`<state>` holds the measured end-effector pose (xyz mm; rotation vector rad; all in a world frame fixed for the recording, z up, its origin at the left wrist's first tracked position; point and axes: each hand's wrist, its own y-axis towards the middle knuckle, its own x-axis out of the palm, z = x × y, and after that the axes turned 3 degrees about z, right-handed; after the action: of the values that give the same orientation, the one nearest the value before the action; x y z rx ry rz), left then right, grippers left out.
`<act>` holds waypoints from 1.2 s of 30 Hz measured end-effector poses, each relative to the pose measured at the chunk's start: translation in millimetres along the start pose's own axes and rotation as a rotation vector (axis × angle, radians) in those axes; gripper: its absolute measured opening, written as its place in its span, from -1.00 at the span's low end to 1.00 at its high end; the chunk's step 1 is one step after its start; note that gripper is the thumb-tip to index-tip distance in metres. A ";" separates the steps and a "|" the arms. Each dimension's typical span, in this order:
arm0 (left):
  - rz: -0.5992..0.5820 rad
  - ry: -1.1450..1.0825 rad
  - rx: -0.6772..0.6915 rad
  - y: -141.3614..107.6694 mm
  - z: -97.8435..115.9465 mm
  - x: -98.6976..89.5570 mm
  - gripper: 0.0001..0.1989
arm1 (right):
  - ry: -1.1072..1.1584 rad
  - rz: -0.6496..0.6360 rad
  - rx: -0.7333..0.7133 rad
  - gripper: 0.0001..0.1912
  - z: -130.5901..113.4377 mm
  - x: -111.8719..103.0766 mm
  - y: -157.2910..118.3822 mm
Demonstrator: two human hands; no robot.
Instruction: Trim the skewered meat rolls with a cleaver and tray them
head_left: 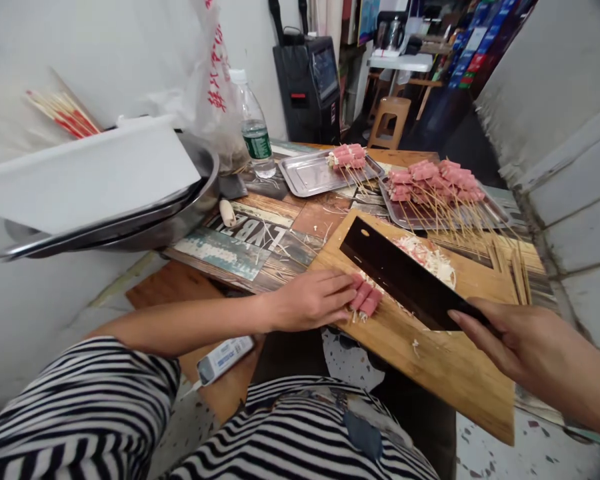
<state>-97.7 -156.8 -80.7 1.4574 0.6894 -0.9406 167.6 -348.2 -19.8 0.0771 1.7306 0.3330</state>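
Observation:
My right hand [510, 330] is wrapped round the handle of a dark cleaver [400, 273], whose broad blade slants over the cutting board [460, 387]. Just left of the blade lie a few pink meat rolls [365, 297] with white enoki mushroom ends showing. The fingers of my left hand [315, 297] are closed against the left side of these rolls, holding them on the board; its fingertips are partly hidden. Behind the cleaver is a heap of white mushroom trimmings with pink bits [427, 257], partly covered by the blade.
Skewered meat rolls fill a metal tray [495, 213] at the right; a second tray [300, 177] holds fewer. Loose bamboo skewers [517, 273] lie beside the board. A water bottle [257, 143], a mushroom base [227, 213] and a steel bowl [205, 193] with a white tray stand left.

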 end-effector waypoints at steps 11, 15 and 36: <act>0.130 0.013 -0.006 -6.9 -2.7 16.0 -0.72 | -0.007 0.040 -0.061 -0.46 8.3 3.5 -1.6; 0.129 0.053 0.026 -4.5 -1.9 15.5 -0.80 | -0.010 0.004 -0.041 -0.47 10.3 3.2 -4.2; 0.216 -0.037 0.029 -7.4 -6.0 21.4 -0.79 | -0.035 -0.154 0.073 -0.53 1.9 30.9 33.4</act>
<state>-92.5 -152.4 -103.1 1.5028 0.4817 -0.8108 159.1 -308.7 -40.7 0.0027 1.7029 0.1544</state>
